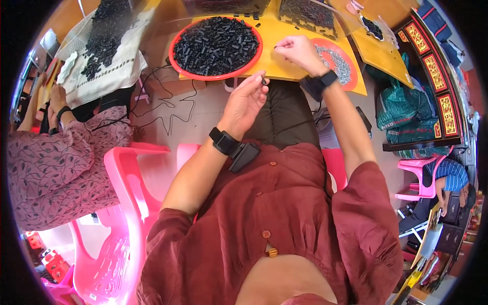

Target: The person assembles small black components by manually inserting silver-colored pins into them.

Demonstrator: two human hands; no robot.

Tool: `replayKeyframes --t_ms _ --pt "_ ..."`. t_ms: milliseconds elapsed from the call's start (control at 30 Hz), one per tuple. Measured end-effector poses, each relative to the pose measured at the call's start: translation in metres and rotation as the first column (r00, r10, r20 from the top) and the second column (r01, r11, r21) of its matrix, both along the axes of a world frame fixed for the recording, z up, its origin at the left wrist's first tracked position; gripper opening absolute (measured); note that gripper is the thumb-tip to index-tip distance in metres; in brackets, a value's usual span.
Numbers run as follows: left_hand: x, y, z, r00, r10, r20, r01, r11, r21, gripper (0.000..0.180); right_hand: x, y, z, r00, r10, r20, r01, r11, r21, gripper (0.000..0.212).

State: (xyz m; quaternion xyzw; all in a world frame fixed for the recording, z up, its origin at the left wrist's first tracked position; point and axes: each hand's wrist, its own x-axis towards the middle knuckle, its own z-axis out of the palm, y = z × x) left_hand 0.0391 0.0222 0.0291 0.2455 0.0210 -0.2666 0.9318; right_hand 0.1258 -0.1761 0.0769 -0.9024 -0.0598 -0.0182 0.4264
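My left hand (246, 101) is raised near the table's front edge, palm partly up. Its thumb and fingers pinch a small black plastic part (264, 81). Over the yellow table, my right hand (301, 53) has thumb and forefinger pressed together; a tiny dark speck shows at the tips, too small to name. Beyond my left hand stands a round red tray (215, 78) heaped with small black tube-like parts (216, 46). Beside my right wrist, an orange-red tray (353, 77) holds many small silver metal pieces (339, 66), partly hidden by that hand.
Clear bins of dark parts (307, 18) line the table's (277, 71) far side. At left, a person in a patterned top (66, 162) sits by a white cloth (114, 76) with black parts. Pink chairs (122, 203) flank me. Green bags (406, 109) lie right; thin cables (170, 104) trail below.
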Motion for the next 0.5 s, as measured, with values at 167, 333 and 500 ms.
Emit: replayKeyframes --t_ms 167,333,500 --pt "-0.002 0.001 -0.004 0.996 -0.083 0.034 0.084 0.996 -0.025 0.026 -0.074 0.025 0.007 0.996 0.094 -0.004 -0.083 0.901 0.426 0.023" --pt "-0.004 -0.004 -0.002 0.996 -0.072 0.044 0.073 0.997 -0.022 0.023 -0.107 0.032 -0.004 0.999 0.045 0.025 -0.052 0.812 0.582 0.019" --pt "-0.006 -0.003 0.001 0.998 -0.045 0.040 0.046 0.999 -0.015 0.024 -0.123 0.039 -0.006 0.993 -0.059 0.105 -0.026 0.747 0.664 0.014"
